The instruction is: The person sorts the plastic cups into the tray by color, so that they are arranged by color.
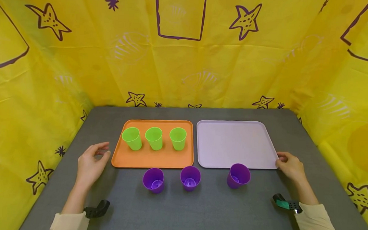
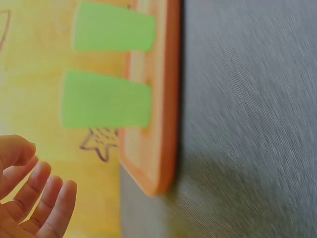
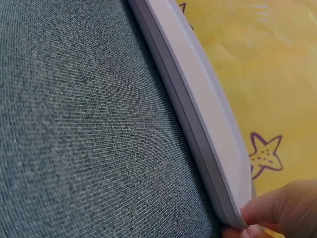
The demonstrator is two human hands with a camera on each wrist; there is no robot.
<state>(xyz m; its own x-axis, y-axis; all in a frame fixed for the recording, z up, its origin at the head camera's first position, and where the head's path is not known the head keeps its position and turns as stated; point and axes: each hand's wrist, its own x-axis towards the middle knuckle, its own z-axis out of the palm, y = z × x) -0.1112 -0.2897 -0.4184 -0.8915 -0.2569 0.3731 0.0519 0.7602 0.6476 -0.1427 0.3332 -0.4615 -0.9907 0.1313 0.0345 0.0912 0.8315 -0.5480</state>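
Observation:
My right hand (image 1: 291, 167) pinches the near right corner of a pale lilac tray (image 1: 233, 143). In the right wrist view, the thumb (image 3: 270, 207) lies over the tray's rim and fingertips show beneath it. To the left lies an orange tray (image 1: 157, 162) bearing three upright lime-green cups (image 1: 178, 139) in a row. Just left of this tray, my left hand (image 1: 90, 164) holds nothing, its fingers loosely bent. In the left wrist view those relaxed fingers (image 2: 42, 198) are apart from the orange tray and its green cups (image 2: 109, 101).
Three purple cups stand on the dark grey table in front of the trays: one at left (image 1: 153, 180), one in the middle (image 1: 190, 178), one at right (image 1: 238, 175) close to the lilac tray's front edge. Yellow patterned cloth (image 1: 179, 70) encloses the table's back and sides.

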